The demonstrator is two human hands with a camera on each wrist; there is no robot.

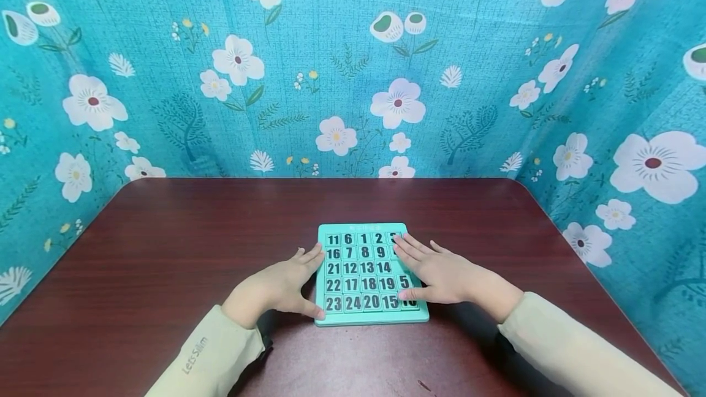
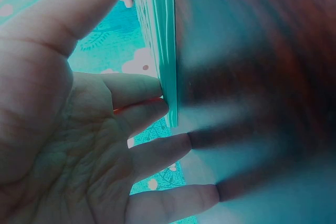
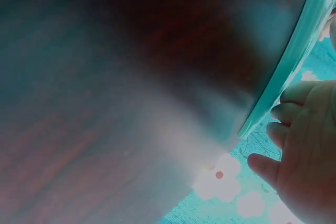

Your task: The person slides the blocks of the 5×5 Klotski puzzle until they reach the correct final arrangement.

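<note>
A mint-green number sliding puzzle (image 1: 372, 318) lies flat on the table, its square tiles printed with black numerals. Beside its left edge is my left hand (image 1: 281, 285), thumb at the near left corner and fingertips against the frame. In the left wrist view its fingers (image 2: 157, 150) are spread, two of them at the puzzle's side. My right hand (image 1: 449, 274) reaches over the right side with straight fingers, covering part of the right-hand column. Its thumb lies by the tile marked 5 (image 1: 404, 281). A blank slot shows right of the tile marked 14 (image 1: 383, 268).
The dark red-brown wooden table (image 1: 220, 219) has rounded far corners. Behind it and along both sides hangs a blue curtain (image 1: 342, 66) with white flowers.
</note>
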